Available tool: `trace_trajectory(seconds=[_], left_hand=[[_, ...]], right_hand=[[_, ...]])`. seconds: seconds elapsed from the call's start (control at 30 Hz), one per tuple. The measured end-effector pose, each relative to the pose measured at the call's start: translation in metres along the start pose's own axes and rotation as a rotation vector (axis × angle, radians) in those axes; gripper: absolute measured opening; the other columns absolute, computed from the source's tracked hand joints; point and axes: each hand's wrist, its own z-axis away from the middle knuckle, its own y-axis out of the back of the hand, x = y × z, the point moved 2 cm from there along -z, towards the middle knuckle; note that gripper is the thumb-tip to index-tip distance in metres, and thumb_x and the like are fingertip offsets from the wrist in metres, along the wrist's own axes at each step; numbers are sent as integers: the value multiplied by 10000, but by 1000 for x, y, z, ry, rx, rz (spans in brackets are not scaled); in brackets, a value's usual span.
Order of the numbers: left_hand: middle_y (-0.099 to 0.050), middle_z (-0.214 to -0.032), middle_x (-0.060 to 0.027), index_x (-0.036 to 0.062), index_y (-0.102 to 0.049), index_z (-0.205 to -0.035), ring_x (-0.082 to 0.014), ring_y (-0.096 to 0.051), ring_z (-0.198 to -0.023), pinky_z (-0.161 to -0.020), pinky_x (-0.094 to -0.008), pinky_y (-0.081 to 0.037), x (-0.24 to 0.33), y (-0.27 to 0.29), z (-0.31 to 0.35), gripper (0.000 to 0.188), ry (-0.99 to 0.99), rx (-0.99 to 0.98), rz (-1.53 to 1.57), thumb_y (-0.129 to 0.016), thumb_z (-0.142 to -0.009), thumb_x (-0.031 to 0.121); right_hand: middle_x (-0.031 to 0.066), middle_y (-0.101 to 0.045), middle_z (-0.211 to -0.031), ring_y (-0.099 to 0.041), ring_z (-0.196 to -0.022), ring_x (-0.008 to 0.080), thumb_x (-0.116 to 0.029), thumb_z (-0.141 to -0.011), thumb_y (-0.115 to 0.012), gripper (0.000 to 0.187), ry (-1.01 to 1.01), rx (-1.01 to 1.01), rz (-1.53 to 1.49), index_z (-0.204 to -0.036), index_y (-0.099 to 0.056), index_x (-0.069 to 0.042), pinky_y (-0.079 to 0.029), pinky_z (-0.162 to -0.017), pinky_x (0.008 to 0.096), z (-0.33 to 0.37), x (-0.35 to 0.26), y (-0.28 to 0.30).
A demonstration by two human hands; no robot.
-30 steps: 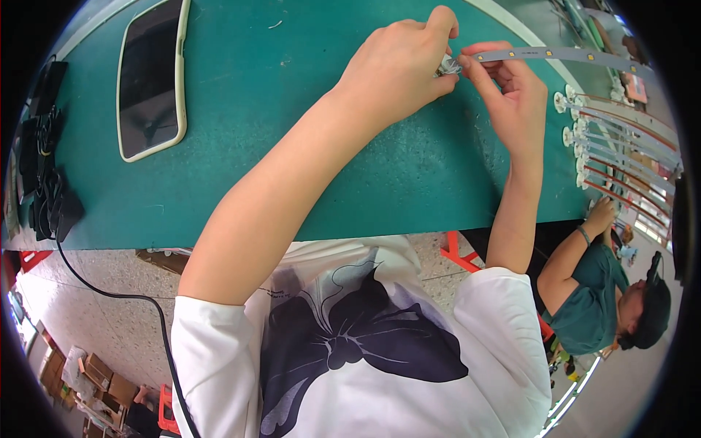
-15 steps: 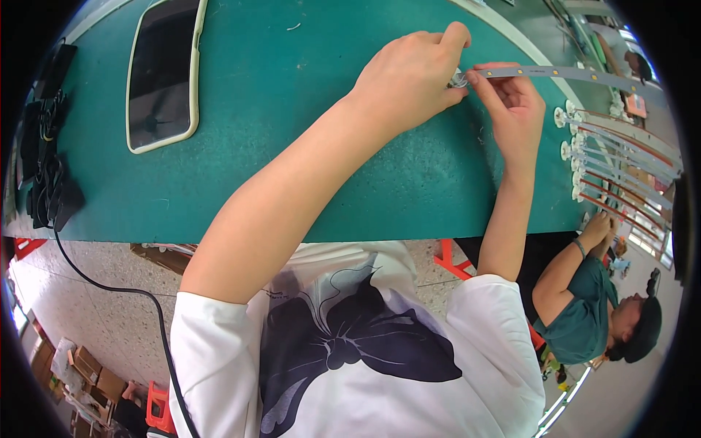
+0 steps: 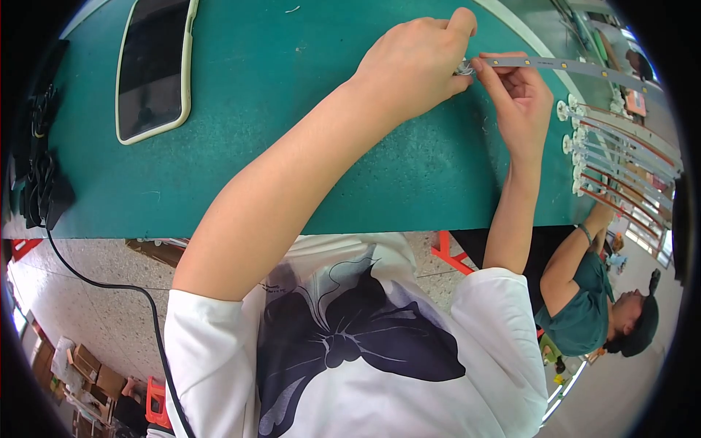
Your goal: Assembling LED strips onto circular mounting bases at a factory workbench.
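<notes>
Pinching a grey strip point(image 3: 548, 63) over the bench's point(image 3: 241, 87) far right

I see the left hand point(image 3: 423, 62) with its fingers closed round a small silvery piece point(image 3: 464, 68), and the right hand point(image 3: 522, 98) nipping the strip's left end between thumb and finger; whether strip and piece touch, I can't tell. The strip runs right past the bench edge. Crowding that side nearer in, white-ended strips point(image 3: 621, 151), then a co-worker point(image 3: 582, 299). A phone point(image 3: 153, 69) lies far left, dark cables point(image 3: 40, 179) beyond it. Green surface spreads from phone to left forearm point(image 3: 288, 164).
</notes>
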Motion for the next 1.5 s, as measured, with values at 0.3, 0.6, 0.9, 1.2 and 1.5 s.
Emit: trace_trajectory(seconds=[0.3,0.6,0.9,1.2,1.5], left_hand=[[-604,-842,-195,44,-431,-1094,-383,-605,-826,-730,-446,-493,5,4,-2,421,7,-13,26,-691,-772,121],[-665,-882,-92,73,-502,-1138,-248,-660,-837,-719,-348,-538,-10,-4,-1,487,37,13,15,-780,-750,170],[-653,-880,-138,54,-470,-1164,-324,-658,-800,-677,-409,-535,-4,-2,-4,452,53,41,-4,-702,-796,178],[-657,-870,-149,65,-466,-1193,-328,-660,-781,-675,-409,-534,-6,-2,-6,458,35,73,14,-681,-811,197],[-628,-834,-119,102,-498,-1218,-309,-641,-785,-665,-406,-528,-1,-3,-3,425,-6,65,-31,-657,-831,177]], right_hand=[[68,-679,-908,-631,-817,92,-4,-869,-678,130,-9,25,-57,-988,-646,37,-503,-750,214,0,4,0],[141,-594,-1196,-576,-1090,175,-87,-913,-629,412,-122,-53,-305,-1286,-503,31,-457,-949,297,0,-3,2],[224,-452,-1390,-532,-1200,242,-289,-1025,-407,513,-115,-53,-809,-1388,-364,71,-434,-1038,347,-2,1,18],[245,-437,-1400,-512,-1233,286,-392,-1038,-324,585,-149,-103,-989,-1393,-365,70,-428,-1056,379,-5,1,16],[227,-516,-1323,-564,-1158,261,-315,-1036,-373,509,-141,-63,-822,-1363,-408,74,-470,-1002,363,-4,-5,8]])
